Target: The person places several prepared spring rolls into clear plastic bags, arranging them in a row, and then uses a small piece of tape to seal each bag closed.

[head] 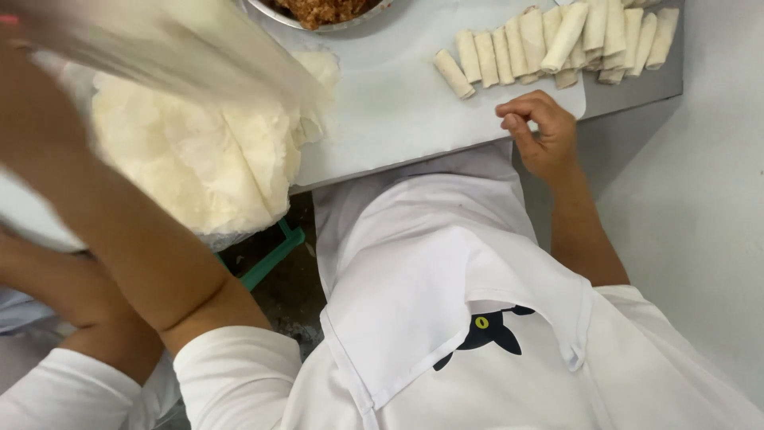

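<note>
Two hands are at work over a pale counter [382, 119]. The right hand [539, 131] rests at the counter's near edge with its fingers curled loosely inward, gripping nothing that can be seen. Just beyond it, farther up the counter, lies a row of rolled spring rolls [557, 44], pale and packed side by side, some stacked on others. The left arm rises across the near left of the view; its hand is out of sight past the top left corner, so its grip cannot be told. A thin, blurred wrapper sheet [159, 48] stretches from that corner down toward the stack of wrappers [191, 151], a soft white heap on the counter's left part. Beyond the stack, at the counter's far edge, sits a metal bowl [334, 25] of brownish filling. A white apron [430, 263] hangs below the counter edge.
</note>
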